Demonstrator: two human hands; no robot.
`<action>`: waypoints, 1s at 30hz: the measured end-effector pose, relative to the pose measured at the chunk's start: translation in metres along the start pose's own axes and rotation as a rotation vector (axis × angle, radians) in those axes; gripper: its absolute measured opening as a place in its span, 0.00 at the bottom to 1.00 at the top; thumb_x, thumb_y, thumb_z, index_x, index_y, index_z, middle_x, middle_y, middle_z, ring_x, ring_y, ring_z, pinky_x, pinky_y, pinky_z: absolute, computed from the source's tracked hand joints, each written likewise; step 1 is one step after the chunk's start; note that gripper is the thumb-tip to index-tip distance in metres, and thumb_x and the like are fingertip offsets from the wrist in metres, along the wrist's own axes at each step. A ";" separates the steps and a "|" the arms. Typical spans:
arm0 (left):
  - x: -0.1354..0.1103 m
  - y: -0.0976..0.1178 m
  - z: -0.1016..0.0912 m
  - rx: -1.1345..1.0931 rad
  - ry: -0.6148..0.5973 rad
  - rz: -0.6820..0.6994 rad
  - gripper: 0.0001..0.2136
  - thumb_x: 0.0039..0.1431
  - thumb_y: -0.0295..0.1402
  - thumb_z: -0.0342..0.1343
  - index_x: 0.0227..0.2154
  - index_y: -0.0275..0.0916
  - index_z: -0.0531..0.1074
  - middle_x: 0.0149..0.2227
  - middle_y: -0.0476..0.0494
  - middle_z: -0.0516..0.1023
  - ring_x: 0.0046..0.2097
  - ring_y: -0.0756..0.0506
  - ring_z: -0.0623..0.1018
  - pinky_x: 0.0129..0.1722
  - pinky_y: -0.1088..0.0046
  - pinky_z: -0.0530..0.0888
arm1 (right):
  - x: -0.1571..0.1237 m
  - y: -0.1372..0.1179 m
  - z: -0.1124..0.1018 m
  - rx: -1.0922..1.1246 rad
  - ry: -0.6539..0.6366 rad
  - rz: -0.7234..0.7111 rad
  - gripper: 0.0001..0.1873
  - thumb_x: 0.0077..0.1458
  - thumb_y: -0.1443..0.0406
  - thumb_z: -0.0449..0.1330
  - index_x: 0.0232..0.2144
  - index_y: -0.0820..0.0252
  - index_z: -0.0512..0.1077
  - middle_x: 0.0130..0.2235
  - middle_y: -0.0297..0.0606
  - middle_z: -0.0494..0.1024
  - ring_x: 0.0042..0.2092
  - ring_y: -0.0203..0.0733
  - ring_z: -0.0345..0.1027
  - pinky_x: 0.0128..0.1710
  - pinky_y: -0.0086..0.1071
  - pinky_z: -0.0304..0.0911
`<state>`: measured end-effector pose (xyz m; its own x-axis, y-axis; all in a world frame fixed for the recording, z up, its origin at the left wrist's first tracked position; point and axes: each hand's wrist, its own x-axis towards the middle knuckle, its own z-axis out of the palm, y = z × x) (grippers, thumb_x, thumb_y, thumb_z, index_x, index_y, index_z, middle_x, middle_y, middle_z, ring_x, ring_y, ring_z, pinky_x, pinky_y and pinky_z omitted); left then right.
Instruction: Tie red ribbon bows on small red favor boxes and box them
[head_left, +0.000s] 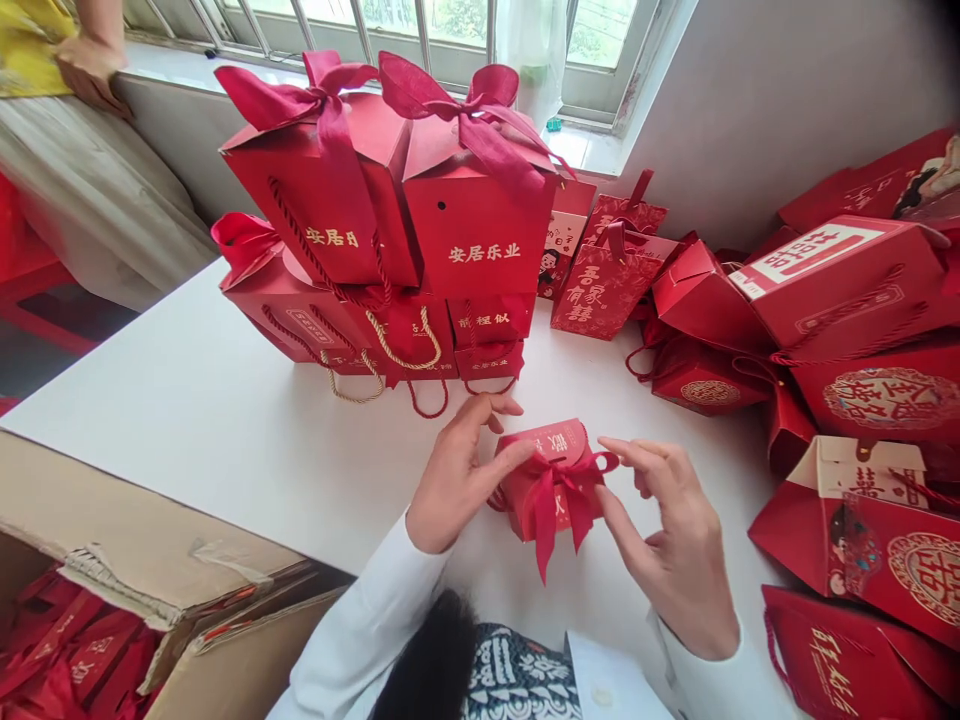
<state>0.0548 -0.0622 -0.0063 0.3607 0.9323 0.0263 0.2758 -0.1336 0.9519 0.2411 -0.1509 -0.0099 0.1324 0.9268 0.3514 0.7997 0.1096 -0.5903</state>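
Note:
A small red gift box [551, 490] with a red ribbon bow sits on the white table [225, 430] between my hands. My left hand [461, 475] grips the box's left side, its fingers curling over the top. My right hand [667, 540] is at the box's right side, with the index finger and thumb spread above and below a ribbon loop [607, 462]. The box's underside is hidden.
Stacked red gift bags with bows and rope handles [390, 240] stand ahead. Loose red paper bags [847, 300] lie heaped on the right. An open cardboard carton [127, 590] of red items is at lower left. A co-worker [90, 170] stands at upper left by the window.

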 end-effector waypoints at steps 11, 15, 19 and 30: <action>-0.047 0.024 0.035 0.640 0.151 0.184 0.04 0.56 0.28 0.58 0.27 0.39 0.68 0.27 0.54 0.76 0.36 0.45 0.73 0.45 0.60 0.51 | 0.017 0.021 -0.001 0.299 -0.206 0.019 0.07 0.58 0.67 0.57 0.39 0.52 0.72 0.38 0.32 0.75 0.37 0.39 0.66 0.36 0.33 0.61; -0.058 0.027 0.027 0.549 0.073 0.109 0.07 0.57 0.22 0.53 0.33 0.41 0.68 0.29 0.56 0.76 0.37 0.47 0.74 0.44 0.62 0.53 | 0.018 0.015 -0.002 0.271 -0.163 -0.014 0.08 0.59 0.69 0.55 0.35 0.53 0.73 0.35 0.32 0.75 0.37 0.40 0.66 0.37 0.33 0.61; -0.069 0.022 0.018 0.464 0.043 0.149 0.04 0.59 0.24 0.53 0.34 0.40 0.66 0.30 0.53 0.73 0.34 0.50 0.71 0.39 0.69 0.60 | 0.022 0.014 -0.012 0.291 -0.232 -0.132 0.10 0.59 0.70 0.54 0.40 0.53 0.72 0.41 0.35 0.72 0.43 0.42 0.65 0.43 0.35 0.60; -0.067 -0.019 0.060 0.898 0.288 0.710 0.08 0.53 0.34 0.59 0.36 0.38 0.72 0.37 0.39 0.73 0.40 0.42 0.70 0.38 0.64 0.66 | 0.046 0.006 -0.003 0.240 -0.457 -0.176 0.06 0.60 0.66 0.56 0.38 0.52 0.73 0.37 0.33 0.75 0.40 0.42 0.65 0.41 0.36 0.61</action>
<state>0.0783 -0.1425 -0.0446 0.5033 0.5798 0.6408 0.6639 -0.7341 0.1427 0.2536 -0.1090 0.0046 -0.3023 0.9429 0.1399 0.6238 0.3067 -0.7189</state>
